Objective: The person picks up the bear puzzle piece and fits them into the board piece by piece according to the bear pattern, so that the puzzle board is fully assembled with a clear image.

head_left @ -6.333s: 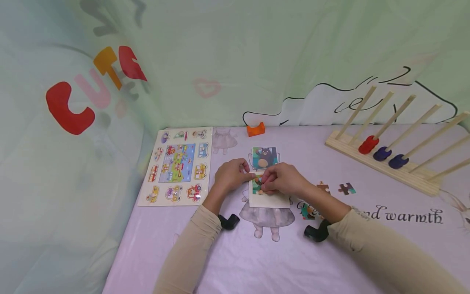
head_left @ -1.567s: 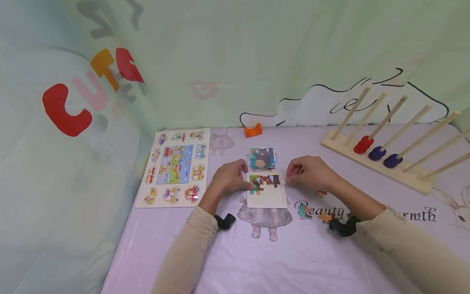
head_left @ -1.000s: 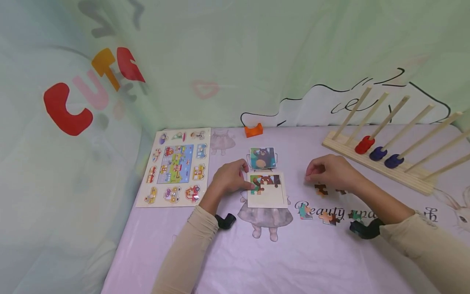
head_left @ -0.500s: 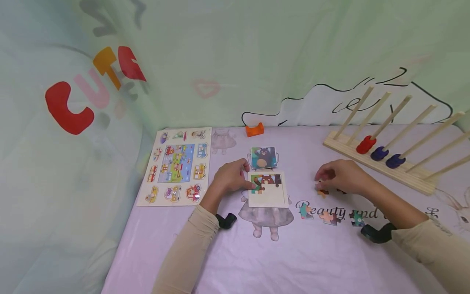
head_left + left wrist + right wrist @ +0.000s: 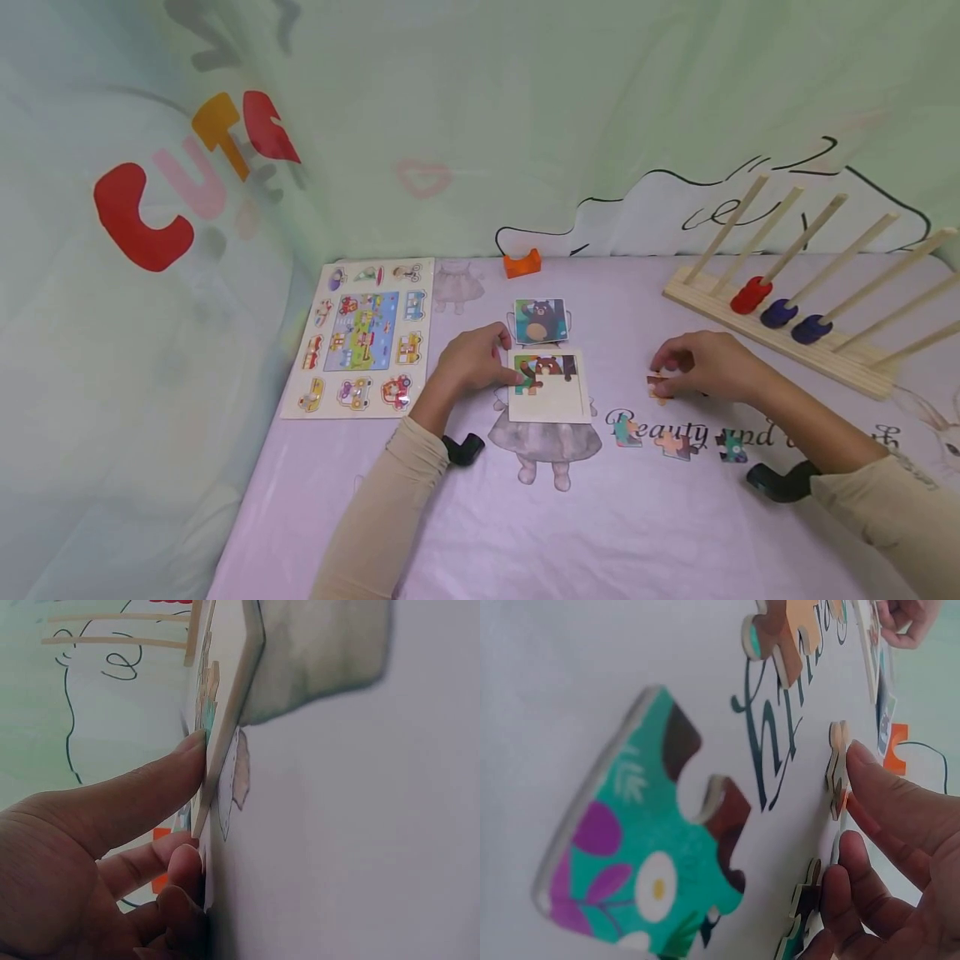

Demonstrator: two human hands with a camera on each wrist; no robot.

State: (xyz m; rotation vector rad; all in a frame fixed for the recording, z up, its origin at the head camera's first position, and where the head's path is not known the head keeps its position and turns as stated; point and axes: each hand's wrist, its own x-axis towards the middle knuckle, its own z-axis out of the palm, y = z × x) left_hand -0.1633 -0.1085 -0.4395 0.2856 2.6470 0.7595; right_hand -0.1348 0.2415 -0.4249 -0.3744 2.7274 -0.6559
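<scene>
My left hand point(image 5: 474, 358) grips the left edge of a pale puzzle board point(image 5: 551, 408), thumb on top and fingers at its edge. Joined pieces showing a brown bear's head fill the board's upper part. To the right, my right hand point(image 5: 712, 367) pinches a brown-and-orange jigsaw piece point(image 5: 655, 387) between thumb and finger, low over the tablecloth. Another piece point(image 5: 805, 900), mostly covered by this hand in the head view, lies beside the fingers. Nearer the front are a teal piece point(image 5: 627, 431), a peach-and-brown piece point(image 5: 677, 445) and a dark green piece point(image 5: 731, 447).
A bear picture card point(image 5: 540, 322) lies just behind the board. At left is a vehicle puzzle board point(image 5: 360, 333), and an orange block point(image 5: 522, 264) sits by the back curtain. A wooden peg rack point(image 5: 780, 333) with red and blue beads stands at right.
Earlier my right hand was at the board; it has since moved right to the loose pieces and taken hold of the brown-and-orange jigsaw piece. My left hand has stayed at the board's edge.
</scene>
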